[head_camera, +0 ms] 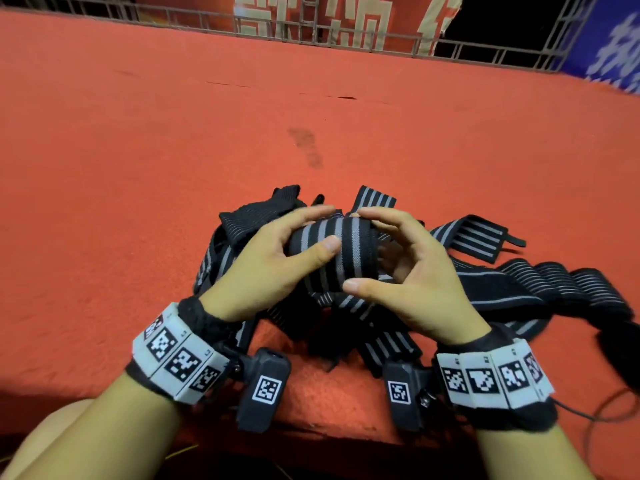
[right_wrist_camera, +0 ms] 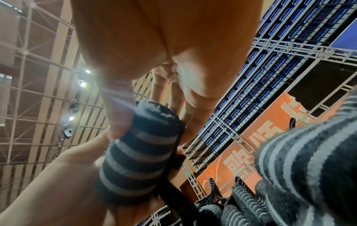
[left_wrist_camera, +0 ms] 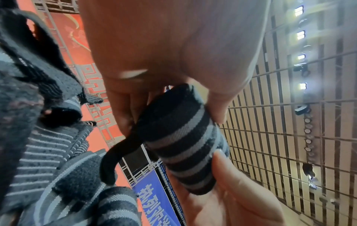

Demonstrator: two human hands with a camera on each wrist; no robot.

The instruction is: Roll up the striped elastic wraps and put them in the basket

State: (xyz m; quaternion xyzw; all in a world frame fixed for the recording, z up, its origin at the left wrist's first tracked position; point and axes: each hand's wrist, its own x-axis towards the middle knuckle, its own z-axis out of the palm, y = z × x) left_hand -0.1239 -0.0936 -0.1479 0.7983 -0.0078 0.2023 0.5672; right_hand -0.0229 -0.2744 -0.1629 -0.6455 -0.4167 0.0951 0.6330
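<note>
Red carpeted platform (head_camera: 138, 168) fills my head view, metal railing (head_camera: 311, 26) and banners along the 12 o'clock edge. No basket visible in any view, so I cannot place the drop point.

Left hand (head_camera: 263, 268) and right hand (head_camera: 412, 271) both grasp one rolled black wrap with grey stripes (head_camera: 341, 251), held above the pile, one hand at each end. Left thumb lies across the roll's face; right thumb pins the tail where it leaves the roll toward 6 o'clock. Left wrist view shows the roll (left_wrist_camera: 183, 140) tight, with a thin black loop strap (left_wrist_camera: 115, 156) hanging free beside it.

Heap of loose black-and-grey striped wraps (head_camera: 519, 289) sprawls beneath the hands, running out to 3 o'clock, some with fuzzy black fastening ends.

Judgement: rolling is well along, tail not yet taken up.

Risks as I read them:
- The elastic could spring open if either thumb lifts.
- The tail seems to run down into the heap; pulling may snag or drag neighbours.
- The hanging loop could get wound in crooked.
</note>
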